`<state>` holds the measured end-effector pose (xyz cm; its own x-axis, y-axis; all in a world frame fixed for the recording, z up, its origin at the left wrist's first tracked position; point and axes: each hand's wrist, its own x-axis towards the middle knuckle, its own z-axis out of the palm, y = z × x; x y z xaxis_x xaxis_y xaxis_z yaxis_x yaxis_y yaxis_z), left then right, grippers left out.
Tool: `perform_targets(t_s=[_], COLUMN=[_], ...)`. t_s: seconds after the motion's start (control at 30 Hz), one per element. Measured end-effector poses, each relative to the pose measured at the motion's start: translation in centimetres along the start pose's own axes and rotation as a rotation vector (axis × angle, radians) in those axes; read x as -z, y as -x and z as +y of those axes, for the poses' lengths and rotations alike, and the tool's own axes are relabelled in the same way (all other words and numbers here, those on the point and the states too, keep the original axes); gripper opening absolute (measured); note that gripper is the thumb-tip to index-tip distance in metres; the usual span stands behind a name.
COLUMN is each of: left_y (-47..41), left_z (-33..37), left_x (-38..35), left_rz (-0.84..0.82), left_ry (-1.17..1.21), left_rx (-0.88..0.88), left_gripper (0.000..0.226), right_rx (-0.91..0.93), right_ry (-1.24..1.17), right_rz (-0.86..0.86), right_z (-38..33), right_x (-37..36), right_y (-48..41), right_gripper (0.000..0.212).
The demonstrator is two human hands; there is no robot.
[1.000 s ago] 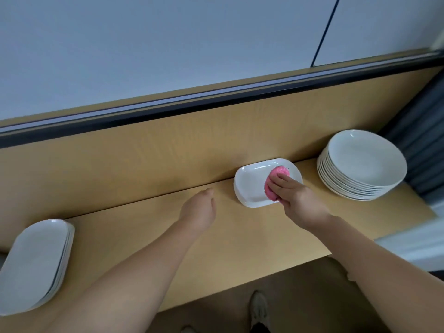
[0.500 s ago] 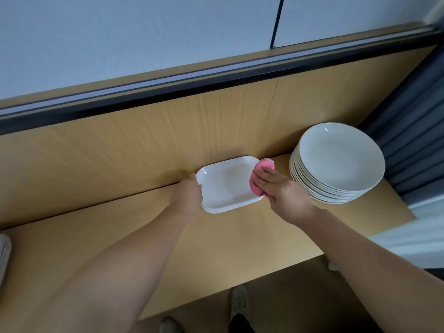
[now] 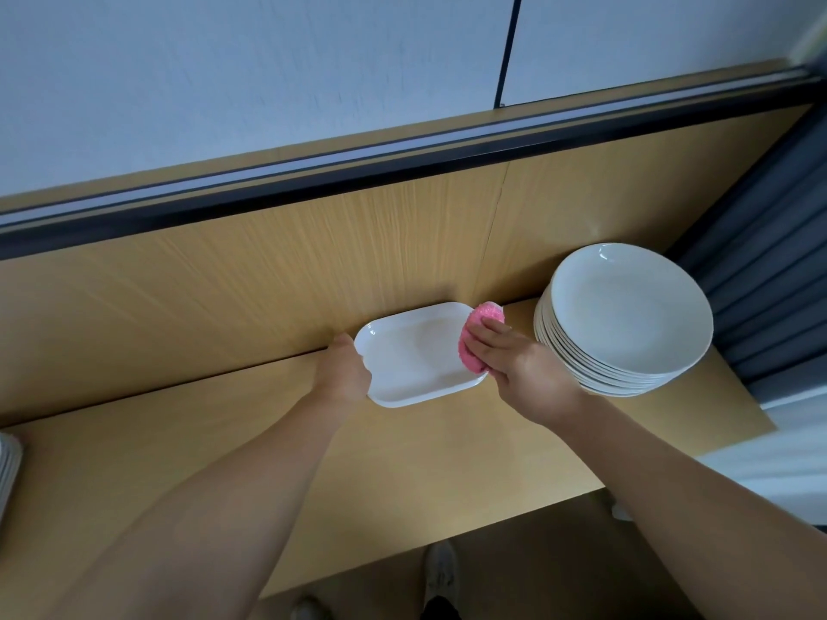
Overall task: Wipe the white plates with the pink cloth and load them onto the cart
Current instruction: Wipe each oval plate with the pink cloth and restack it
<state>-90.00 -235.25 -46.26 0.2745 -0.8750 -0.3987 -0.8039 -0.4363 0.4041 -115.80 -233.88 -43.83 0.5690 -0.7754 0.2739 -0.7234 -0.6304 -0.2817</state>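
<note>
One wooden desk [image 3: 402, 463] is seen, backed by one wooden panel [image 3: 268, 279]. At its right end one stack of round white plates [image 3: 626, 315] is set; roughly ten rims can be counted. One rectangular white plate [image 3: 416, 358] is placed by the back edge, just left of that stack. Its left end is gripped by the left hand [image 3: 342, 373], with fingers curled round the rim. One bunched pink cloth [image 3: 485, 317] is clasped by the right hand [image 3: 523, 364] and pressed on the plate's right end. At the desk's left edge, a second stack [image 3: 9, 467] is seen only as a sliver.
</note>
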Motion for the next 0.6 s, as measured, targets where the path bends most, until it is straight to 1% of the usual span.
perform_targets(t_s=[0.2, 0.33, 0.47, 0.6], left_y=[0.6, 1.2, 2.2, 3.3], left_z=[0.7, 0.1, -2.1, -5.7], left_x=[1.0, 1.8, 3.2, 5.4], left_rz=[0.026, 0.053, 0.068, 0.090], left_ry=[0.109, 0.165, 0.189, 0.223], left_rx=[0.005, -0.004, -0.006, 0.014], left_gripper=[0.016, 0.019, 0.020, 0.021], right_rx=[-0.007, 0.000, 0.013, 0.045], right_ry=[0.005, 0.006, 0.015, 0.002], right_rz=[0.005, 0.021, 0.042, 0.045], right_z=[-0.6, -1.4, -3.0, -5.7], right_x=[0.7, 1.2, 1.3, 0.6], right_y=[0.1, -0.1, -0.9, -2.4], right_gripper=[0.063, 0.064, 0.064, 0.060])
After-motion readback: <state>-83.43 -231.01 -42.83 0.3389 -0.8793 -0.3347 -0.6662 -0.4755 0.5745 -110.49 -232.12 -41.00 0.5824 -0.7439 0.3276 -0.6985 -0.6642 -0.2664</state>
